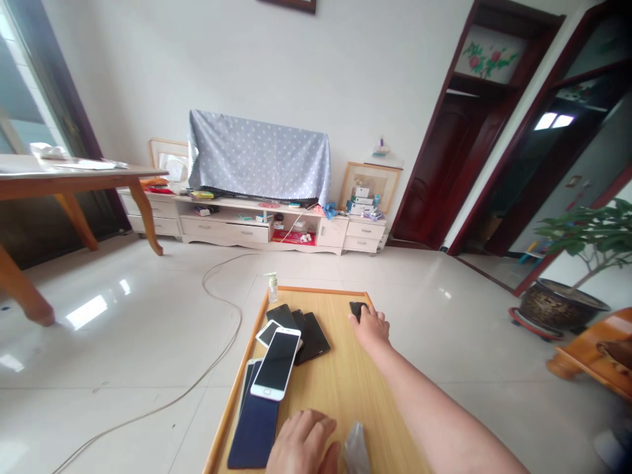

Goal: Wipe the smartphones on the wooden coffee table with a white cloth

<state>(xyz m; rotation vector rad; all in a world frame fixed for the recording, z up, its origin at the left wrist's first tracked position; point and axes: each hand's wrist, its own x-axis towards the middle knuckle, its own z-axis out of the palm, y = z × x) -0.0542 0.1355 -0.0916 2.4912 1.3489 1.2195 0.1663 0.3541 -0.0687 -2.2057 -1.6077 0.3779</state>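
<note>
My right hand [374, 328] reaches to the far right corner of the wooden table [340, 368], its fingers closed on a small dark object [357, 308] whose kind I cannot make out. Near the front edge rests my left hand [302, 440], fingers loosely bent and thumb apart, with nothing visible in it. A crumpled grey piece of material [356, 449] lies just right of it. Ahead of the left hand, a white smartphone [276, 363] overlaps a dark blue flat case [254, 428]. Several black flat devices [311, 337] and a smaller white phone [267, 332] are piled beyond it.
A small pump bottle [273, 288] stands by the table's far left corner. A cable [232, 336] runs across the tiled floor. Farther off are a low cabinet [212, 228] with a cloth-covered shape [259, 155], a larger table [89, 174] and a potted plant [563, 306].
</note>
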